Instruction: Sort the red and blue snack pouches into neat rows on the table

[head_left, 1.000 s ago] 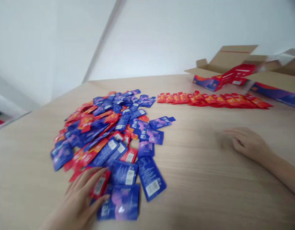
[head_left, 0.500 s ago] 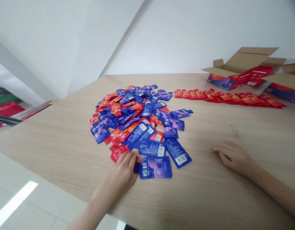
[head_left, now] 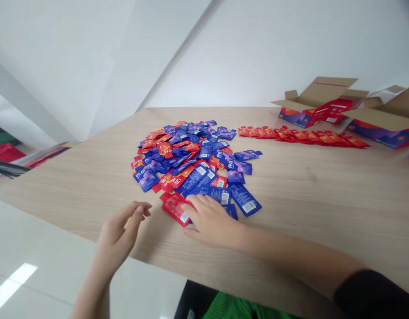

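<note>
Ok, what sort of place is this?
Probably a packing or sorting workroom: a plain wooden table by bare white walls holds a loose pile of blue and red sachets, a neat row of red sachets and opened printed cartons. The right hand rests on the pile's near edge.

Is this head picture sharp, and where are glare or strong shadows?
Head view: the pile of packets is fairly sharp, while the cardboard boxes at the far edge look softer; light is soft and even, with only a faint shadow under the right hand; one bright reflection lies on the floor tile.
</note>
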A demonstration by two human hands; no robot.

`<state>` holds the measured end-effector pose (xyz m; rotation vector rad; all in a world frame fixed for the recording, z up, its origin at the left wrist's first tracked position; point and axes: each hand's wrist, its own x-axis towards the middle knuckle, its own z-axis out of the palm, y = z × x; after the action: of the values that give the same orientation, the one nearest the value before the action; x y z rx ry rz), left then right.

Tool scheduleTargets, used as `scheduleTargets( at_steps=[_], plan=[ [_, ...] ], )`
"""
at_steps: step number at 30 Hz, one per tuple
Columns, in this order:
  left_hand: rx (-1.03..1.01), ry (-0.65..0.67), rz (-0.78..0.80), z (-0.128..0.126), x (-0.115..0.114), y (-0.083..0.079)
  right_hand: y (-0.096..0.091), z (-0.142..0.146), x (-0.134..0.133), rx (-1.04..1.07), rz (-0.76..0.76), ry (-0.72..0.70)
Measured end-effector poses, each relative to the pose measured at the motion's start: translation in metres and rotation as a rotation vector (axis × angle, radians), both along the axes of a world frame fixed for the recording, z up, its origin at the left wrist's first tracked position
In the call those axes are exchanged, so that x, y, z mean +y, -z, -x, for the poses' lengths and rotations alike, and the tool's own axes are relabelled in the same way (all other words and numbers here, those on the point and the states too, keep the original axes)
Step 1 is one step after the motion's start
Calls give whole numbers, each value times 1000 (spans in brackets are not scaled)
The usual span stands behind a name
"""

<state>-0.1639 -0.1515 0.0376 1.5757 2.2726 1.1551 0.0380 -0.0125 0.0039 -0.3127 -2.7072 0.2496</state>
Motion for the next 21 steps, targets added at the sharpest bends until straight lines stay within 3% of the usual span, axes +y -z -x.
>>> scheduleTargets(
  at_steps=[4, 7, 11, 13, 17, 19, 21],
  plan=[
    [-56, 56, 4, -2, -12, 4, 14, 52, -15, -200, -159, 47],
    [-115, 12, 10, 2, -9, 16, 11, 54, -5, -222, -73, 87],
    [-380, -129, -184, -1, 19, 28, -20, 18, 18, -10, 222, 164],
    [-605, -63, -260, -15, 39, 26, -35, -8, 26, 176, 508, 179],
    [-1066, 110, -77, -65, 73, 10, -47, -59, 31, 276, 1085, 51],
    [-1115, 94, 69, -90, 87, -1, -50, -83, 30, 237, 1146, 20],
    [-1092, 117, 182, -109, 102, -13, -55, -107, 30, 282, 969, 105]
  ],
)
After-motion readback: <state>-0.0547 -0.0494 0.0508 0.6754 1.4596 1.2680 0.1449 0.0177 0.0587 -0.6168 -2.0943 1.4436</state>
